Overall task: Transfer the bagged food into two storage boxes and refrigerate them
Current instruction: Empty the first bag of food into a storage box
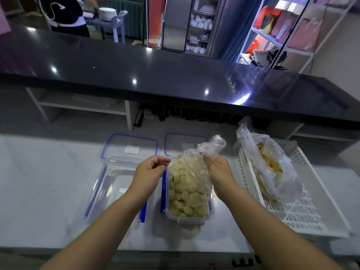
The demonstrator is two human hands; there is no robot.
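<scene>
A clear plastic bag of pale food cubes (188, 184) rests inside the right storage box (190, 218), a clear box with blue clips. My right hand (217, 166) is shut on the bag's gathered top at its upper right. My left hand (152, 169) hovers at the bag's left edge, fingers curled and pinched; whether it holds plastic I cannot tell. The left storage box (109, 191) stands empty beside it. Two clear lids with blue seals, the left lid (129, 149) and the right lid (182, 143), lie behind the boxes. A second bag of yellow strips (270, 168) lies in the white tray.
A white perforated tray (303, 209) sits at the right on the white counter (48, 191). A black raised counter (155, 75) runs across behind, with shelves and bottles beneath it. Beyond it, a person in dark clothes stands by stacked plates (108, 13).
</scene>
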